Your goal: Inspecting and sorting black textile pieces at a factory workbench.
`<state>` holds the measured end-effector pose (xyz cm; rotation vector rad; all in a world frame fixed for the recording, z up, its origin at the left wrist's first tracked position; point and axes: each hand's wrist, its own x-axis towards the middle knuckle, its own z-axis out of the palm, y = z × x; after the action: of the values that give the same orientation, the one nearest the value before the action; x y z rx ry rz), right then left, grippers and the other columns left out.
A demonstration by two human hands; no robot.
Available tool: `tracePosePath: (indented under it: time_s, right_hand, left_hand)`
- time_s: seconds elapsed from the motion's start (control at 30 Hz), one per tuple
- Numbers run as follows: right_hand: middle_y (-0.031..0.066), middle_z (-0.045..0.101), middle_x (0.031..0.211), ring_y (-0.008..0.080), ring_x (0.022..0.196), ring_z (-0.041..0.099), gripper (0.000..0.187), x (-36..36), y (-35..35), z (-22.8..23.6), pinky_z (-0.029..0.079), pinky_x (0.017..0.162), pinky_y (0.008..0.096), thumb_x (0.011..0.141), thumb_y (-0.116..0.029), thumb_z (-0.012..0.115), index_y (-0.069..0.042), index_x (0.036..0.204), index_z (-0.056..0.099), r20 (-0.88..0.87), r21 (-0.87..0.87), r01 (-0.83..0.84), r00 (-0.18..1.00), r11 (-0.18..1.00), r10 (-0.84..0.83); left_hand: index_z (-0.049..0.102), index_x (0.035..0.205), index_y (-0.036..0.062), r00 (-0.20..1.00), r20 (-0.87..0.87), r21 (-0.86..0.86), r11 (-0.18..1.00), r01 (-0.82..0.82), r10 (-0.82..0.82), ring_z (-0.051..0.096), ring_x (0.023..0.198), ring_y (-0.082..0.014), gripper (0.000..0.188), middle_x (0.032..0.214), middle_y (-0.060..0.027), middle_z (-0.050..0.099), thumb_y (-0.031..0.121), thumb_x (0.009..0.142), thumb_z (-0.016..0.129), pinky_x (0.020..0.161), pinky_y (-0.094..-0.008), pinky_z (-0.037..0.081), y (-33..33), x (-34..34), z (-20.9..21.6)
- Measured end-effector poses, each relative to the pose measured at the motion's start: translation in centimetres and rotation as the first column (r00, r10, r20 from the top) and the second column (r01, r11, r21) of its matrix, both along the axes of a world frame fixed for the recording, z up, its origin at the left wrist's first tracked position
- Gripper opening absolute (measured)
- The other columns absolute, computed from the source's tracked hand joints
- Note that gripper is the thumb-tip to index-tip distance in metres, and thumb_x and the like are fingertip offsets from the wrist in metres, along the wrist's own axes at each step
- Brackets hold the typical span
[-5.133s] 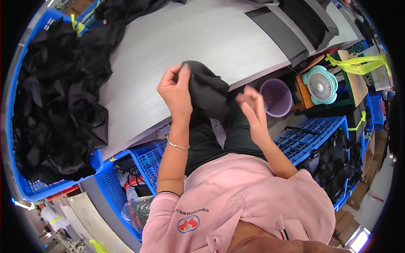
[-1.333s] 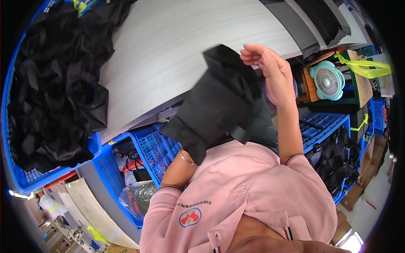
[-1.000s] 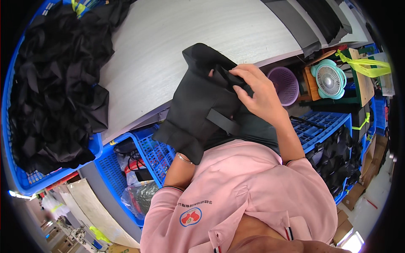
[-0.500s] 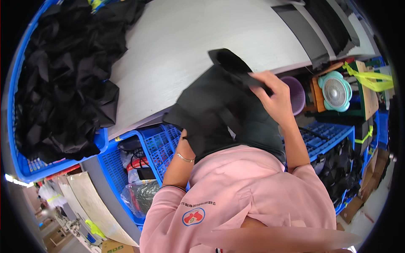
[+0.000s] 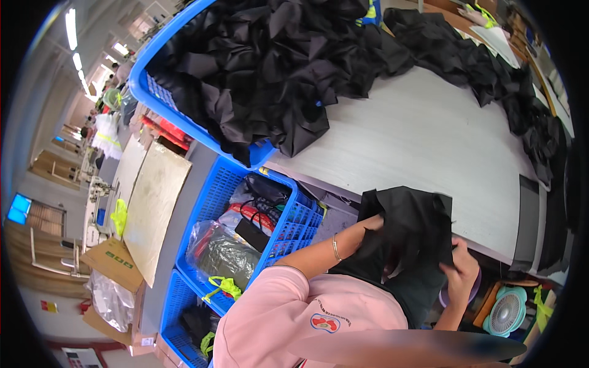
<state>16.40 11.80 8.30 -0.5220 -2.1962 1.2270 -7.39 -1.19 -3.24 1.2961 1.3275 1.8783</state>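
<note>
A black cloth piece [image 5: 408, 221], which looks like an unfinished bag or pouch, is held over my lap at the table's front edge. My right hand [image 5: 461, 270] pinches its right edge between thumb and fingers. From the left, my left hand [image 5: 373, 224] reaches into the folds of the cloth, and its fingers are hidden there. A large heap of similar black cloth pieces [image 5: 264, 67] fills a blue basket [image 5: 140, 86] beyond my left arm and spills onto the grey-white table [image 5: 423, 135].
More black cloth [image 5: 466, 55] runs along the table's far side. Below, at my left, a blue crate [image 5: 211, 184] holds plastic-wrapped goods and a dark phone-like object [image 5: 251, 235]. A turquoise fan [image 5: 508, 311] stands at lower right, near a purple bin [image 5: 472, 291].
My view has swung left, bringing the heap and crates further in. The cloth's open mouth no longer faces up by my right hand, which now grips the side edge.
</note>
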Motion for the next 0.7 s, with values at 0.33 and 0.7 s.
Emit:
tracePosePath:
  time_s: [0.33, 0.7]
  right_hand:
    - [0.0173, 0.053, 0.134, 0.0285, 0.131, 0.047, 0.032, -0.8, 5.3, 2.8, 0.020, 0.119, 0.0485, 0.084, -0.020, 0.065, 0.005, 0.104, 0.067, -0.187, -0.083, 0.114, 0.974, 0.990, -0.127]
    - [0.0055, 0.066, 0.106, 0.0130, 0.095, 0.061, 0.018, -3.1, 7.9, -2.9, 0.048, 0.087, 0.0273, 0.094, -0.007, 0.064, 0.000, 0.111, 0.065, -0.303, -0.027, 0.696, 0.678, 0.717, -0.670]
  left_hand:
    - [0.061, 0.110, 0.0051, 0.996, -0.048, -0.047, 0.995, -0.084, 0.082, 0.060, 0.079, -0.0274, 0.025, 0.097, -0.0106, 0.067, 0.022, 0.094, 0.056, 0.076, -0.0334, 0.050, 1.6, -2.0, 0.9]
    - [0.066, 0.103, -0.0045, 0.926, 0.326, -0.343, 0.937, -0.072, 0.190, 0.069, 0.081, -0.0166, 0.013, 0.100, -0.0134, 0.070, 0.005, 0.097, 0.060, 0.071, -0.0295, 0.058, 0.8, 1.1, 8.4]
